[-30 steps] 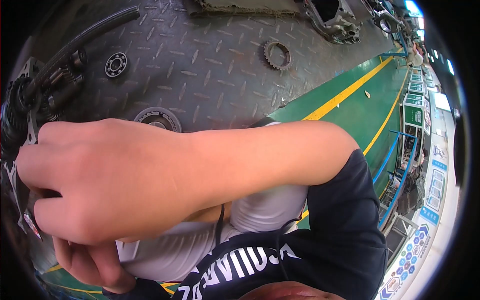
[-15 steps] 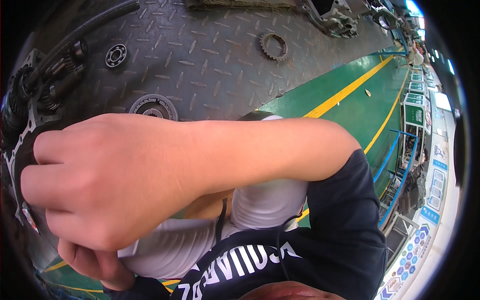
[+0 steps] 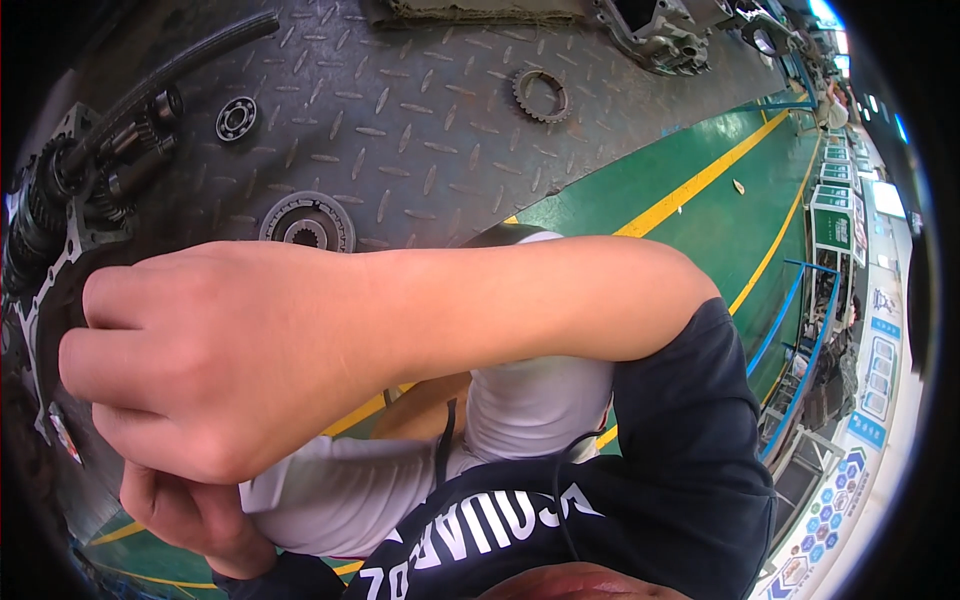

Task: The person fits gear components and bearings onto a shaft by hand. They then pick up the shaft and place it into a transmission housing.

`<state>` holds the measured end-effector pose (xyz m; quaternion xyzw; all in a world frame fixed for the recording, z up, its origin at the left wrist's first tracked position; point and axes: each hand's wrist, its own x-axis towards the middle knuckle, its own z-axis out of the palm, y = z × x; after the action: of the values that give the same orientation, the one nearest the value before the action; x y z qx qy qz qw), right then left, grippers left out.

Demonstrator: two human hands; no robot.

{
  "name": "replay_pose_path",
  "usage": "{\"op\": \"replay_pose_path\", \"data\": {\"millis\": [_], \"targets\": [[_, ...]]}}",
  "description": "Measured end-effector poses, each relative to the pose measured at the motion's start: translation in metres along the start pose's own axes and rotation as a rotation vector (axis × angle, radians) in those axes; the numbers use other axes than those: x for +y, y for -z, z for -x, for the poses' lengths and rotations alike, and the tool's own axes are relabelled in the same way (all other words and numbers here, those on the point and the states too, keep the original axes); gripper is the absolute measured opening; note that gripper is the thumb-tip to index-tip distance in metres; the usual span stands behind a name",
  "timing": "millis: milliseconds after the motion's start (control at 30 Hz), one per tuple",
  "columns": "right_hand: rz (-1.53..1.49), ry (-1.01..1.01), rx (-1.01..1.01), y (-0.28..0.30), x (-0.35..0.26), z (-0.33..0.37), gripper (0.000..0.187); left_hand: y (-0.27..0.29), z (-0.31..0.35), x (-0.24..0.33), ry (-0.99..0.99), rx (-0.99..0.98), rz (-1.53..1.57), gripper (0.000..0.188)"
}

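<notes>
My right hand (image 3: 190, 360) fills the left of the view, its back to me and its fingers curled closed. What those fingers grip, if anything, is hidden behind them. Just below it is my left hand (image 3: 190, 510), partly covered, with its visible fingers bent and pressed together close under the right one. Anything it holds cannot be seen. Beyond my right wrist lies a splined gear hub (image 3: 306, 228) on the steel tread-plate table (image 3: 400, 160). At the left edge stands an open gearbox casing (image 3: 75, 235) with gear shafts (image 3: 45, 190) in it.
A ball bearing (image 3: 237, 120) and a toothed ring (image 3: 540, 96) lie on the table. A metal housing (image 3: 660, 40) and a folded cloth (image 3: 475, 10) sit at the far edge. Right of the table are a green floor (image 3: 690, 180) and blue rails (image 3: 800, 350).
Both hands have shifted slightly right in the view, still close together. More of the splined gear hub shows beyond my right wrist. The parts on the table seem unmoved.
</notes>
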<state>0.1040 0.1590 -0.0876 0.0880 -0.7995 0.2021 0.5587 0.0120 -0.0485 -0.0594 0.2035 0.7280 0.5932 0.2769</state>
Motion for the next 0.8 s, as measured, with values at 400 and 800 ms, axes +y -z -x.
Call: {"op": "replay_pose_path", "data": {"millis": [400, 800], "targets": [[0.032, 0.048, 0.026, 0.0, 0.002, -0.001, 0.018, 0.012, -0.015, -0.001, 0.025, -0.446, 0.397, 0.048], [-0.032, 0.011, -0.02, 0.007, 0.011, 0.005, 0.016, -0.011, -0.035, 0.001, 0.262, -0.474, 0.852, 0.046]]}}
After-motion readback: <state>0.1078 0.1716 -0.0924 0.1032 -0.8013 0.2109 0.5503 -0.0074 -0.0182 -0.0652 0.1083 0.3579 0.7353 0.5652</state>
